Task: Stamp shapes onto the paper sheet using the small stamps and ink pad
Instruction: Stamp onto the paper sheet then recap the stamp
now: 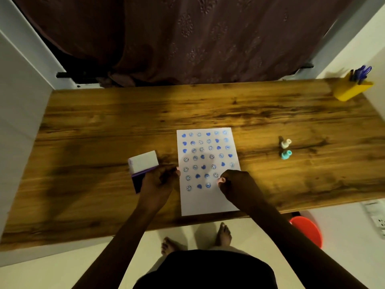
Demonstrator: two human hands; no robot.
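A home room: wooden desk [208, 109] against a maroon curtain [187, 38], yellow pen holder [352, 90], bare feet [224, 234] on pale floor.

Left hand [158, 181] curled, right hand [236, 185] pinched closed, both lowered.

The right hand [235, 184] hides whatever its grip holds.

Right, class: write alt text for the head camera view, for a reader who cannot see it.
A person's right hand presses a small stamp onto a paper sheet filled with rows of blue hearts and smiley faces, while the left hand holds an open ink pad beside it. Two spare stamps stand on the wooden table.
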